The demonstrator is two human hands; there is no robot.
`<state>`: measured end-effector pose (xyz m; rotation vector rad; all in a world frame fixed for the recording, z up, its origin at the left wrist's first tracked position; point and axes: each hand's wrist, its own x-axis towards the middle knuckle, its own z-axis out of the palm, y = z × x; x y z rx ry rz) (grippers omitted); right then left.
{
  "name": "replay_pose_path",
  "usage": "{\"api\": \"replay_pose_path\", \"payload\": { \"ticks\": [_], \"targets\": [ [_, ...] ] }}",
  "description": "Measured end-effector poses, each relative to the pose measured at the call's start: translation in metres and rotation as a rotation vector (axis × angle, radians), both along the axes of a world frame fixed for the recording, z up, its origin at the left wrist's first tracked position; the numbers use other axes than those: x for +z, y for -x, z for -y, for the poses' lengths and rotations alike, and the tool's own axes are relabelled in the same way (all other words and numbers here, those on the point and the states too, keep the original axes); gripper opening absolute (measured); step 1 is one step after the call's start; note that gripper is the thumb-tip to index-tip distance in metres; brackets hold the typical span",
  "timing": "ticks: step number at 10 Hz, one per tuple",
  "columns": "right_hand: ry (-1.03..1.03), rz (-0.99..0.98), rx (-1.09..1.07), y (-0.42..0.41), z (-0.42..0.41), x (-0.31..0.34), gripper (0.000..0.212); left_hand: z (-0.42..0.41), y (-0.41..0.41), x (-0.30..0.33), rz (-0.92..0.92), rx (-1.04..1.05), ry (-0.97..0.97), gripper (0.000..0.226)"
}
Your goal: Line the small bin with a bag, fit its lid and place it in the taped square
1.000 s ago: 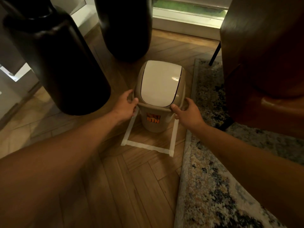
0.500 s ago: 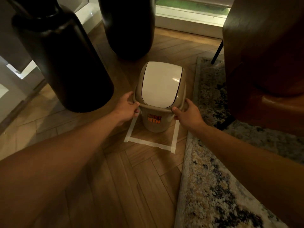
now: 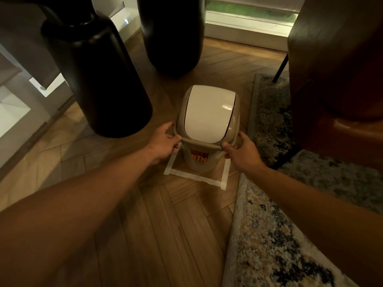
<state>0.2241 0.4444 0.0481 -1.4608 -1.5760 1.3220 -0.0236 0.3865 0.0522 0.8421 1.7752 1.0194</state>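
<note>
The small beige bin with an orange label stands on the wood floor inside the white taped square, towards its far side. Its swing lid, with a white flap, sits on top. My left hand grips the left side of the lid's rim, thumb at the front. My right hand holds the right side of the rim the same way. No bag shows from outside the bin.
Two tall black vases stand close behind and left of the bin. A patterned rug borders the square on the right, with a brown leather chair on it. A window sill lies at the back.
The bin and both hands hold the same pose on the rim. The camera has pulled back and up a little, so the bin appears lower and smaller.
</note>
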Motion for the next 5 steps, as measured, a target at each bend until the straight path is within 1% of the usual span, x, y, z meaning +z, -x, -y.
{"api": "replay_pose_path", "payload": {
  "ticks": [1,2,3,4,5],
  "targets": [
    [0.008,0.007,0.001,0.002,0.003,0.001,0.065,0.003,0.001,0.000,0.002,0.004,0.014,0.068],
    [-0.004,0.011,0.001,0.001,0.000,0.001,0.063,0.001,0.001,0.000,0.008,0.002,0.007,0.067],
    [-0.011,0.052,0.018,0.000,0.000,0.001,0.065,0.001,0.000,0.001,-0.009,-0.007,0.004,0.066],
    [0.001,0.079,0.015,-0.001,0.003,0.002,0.071,0.004,-0.002,0.001,-0.051,-0.031,0.019,0.066],
    [-0.037,0.199,0.003,-0.004,0.006,0.013,0.082,0.007,-0.004,0.007,-0.117,-0.063,0.016,0.069]
  ]
}}
